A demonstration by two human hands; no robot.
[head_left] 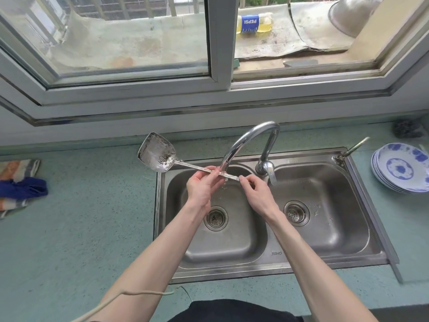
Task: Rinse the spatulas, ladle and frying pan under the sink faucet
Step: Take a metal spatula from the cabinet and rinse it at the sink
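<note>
We hold the spatula (185, 165) over the sink's (362, 228) left basin under the faucet (250, 138); our left hand (202, 187) and right hand (257, 194) pinch its handle, blade above the tabletop (92, 217).

Steel spatula (157, 155) held level under faucet (246, 145), blade left over sink (348, 159) rim.

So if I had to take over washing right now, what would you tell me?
Left hand and right hand both hold the spatula by its handle, across the left sink basin. The handle is under the faucet spout, water trickling; the blade sticks out over the counter. Ladle, pan and other spatulas aren't in view. Left: finish rinsing this one, then find and rinse the rest.
</note>
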